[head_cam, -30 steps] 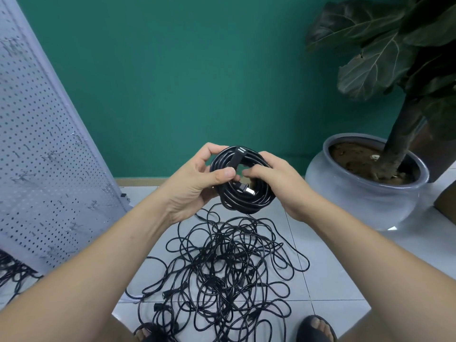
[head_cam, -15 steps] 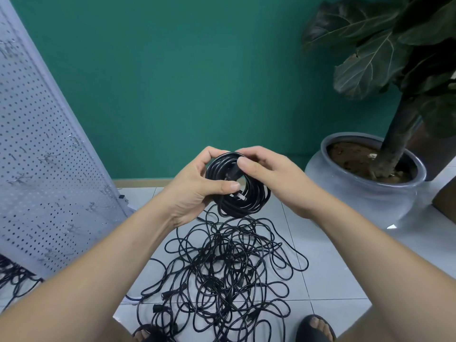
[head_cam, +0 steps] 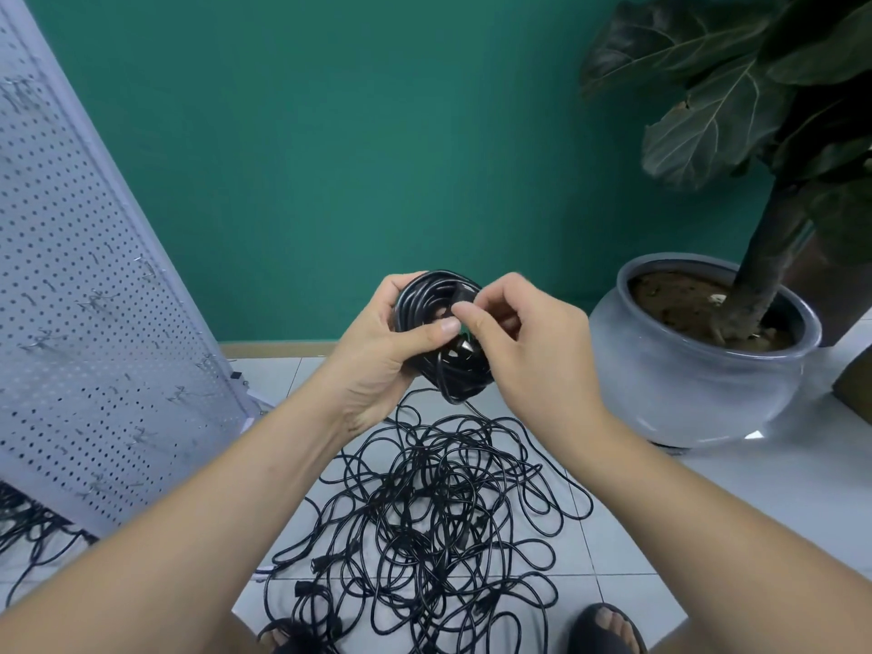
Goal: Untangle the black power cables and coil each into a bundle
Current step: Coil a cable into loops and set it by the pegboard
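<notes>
A green wall (head_cam: 354, 158) fills the upper half of the frame; a white pegboard (head_cam: 85, 299) leans across the left side, with a few black cables (head_cam: 28, 526) lying under its lower edge at the far left; a large-leaved plant (head_cam: 708, 110) takes the upper right corner, its trunk rising from soil in a round grey pot (head_cam: 698, 384) at the right; pale floor tiles (head_cam: 778, 488) run across the lower part; on them, at lower centre, lies a loose tangle (head_cam: 439, 526) of black power cables, loops crossing over one another, several plugs showing among them; both forearms reach in from the bottom corners towards the middle of the frame; there, above the tangle and in front of the wall, the two hands hold up a wound coil (head_cam: 436, 281) of black cable; the left hand (head_cam: 377, 351) grips the coil's left side, thumb laid across its front, fingers curled behind; the right hand (head_cam: 533, 351) has its fingers bent, thumb and forefinger pinching at the coil's middle, just beside the left thumb; a plug end (head_cam: 465, 346) sits there, partly hidden, so whether the pinch is on the plug or on a strand I cannot tell; one strand hangs from the coil's underside towards the tangle; a dark sandal (head_cam: 608, 630) on a foot shows at the bottom edge, right of centre.
</notes>
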Demonstrator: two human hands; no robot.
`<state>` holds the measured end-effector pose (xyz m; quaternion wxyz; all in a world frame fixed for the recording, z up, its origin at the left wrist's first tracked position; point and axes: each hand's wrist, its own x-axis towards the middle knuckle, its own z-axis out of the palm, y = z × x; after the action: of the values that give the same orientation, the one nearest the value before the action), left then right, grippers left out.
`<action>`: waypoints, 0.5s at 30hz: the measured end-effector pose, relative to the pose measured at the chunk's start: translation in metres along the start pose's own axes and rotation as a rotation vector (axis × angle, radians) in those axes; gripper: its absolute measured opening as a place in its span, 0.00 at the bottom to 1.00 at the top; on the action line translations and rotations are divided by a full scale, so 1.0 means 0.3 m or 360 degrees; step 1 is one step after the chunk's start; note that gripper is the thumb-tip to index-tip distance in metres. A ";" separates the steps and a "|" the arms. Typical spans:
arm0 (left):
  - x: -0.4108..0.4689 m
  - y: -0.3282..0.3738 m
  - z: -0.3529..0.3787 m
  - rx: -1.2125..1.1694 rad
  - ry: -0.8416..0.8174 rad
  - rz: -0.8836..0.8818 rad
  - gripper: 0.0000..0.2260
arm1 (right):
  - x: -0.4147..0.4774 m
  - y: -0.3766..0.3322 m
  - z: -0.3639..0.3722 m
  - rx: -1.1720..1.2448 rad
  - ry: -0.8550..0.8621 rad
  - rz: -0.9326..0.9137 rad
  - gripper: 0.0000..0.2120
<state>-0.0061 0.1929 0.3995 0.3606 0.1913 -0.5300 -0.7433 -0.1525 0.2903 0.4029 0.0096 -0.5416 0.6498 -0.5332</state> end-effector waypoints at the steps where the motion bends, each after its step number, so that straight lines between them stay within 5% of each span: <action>1: -0.001 0.000 0.006 0.0007 -0.0002 0.0016 0.28 | -0.004 -0.005 0.003 0.0039 0.0022 0.0033 0.09; 6: 0.001 -0.012 0.030 0.0247 0.0029 0.0116 0.26 | 0.007 -0.008 0.012 0.0473 0.0046 0.0441 0.07; 15: -0.015 0.012 0.010 0.0183 0.0012 0.0082 0.24 | 0.024 0.001 0.005 0.0429 -0.0165 0.0397 0.05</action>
<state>-0.0038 0.1975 0.4035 0.3700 0.2009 -0.5752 -0.7013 -0.1549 0.2842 0.4062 0.1817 -0.4774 0.6333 -0.5814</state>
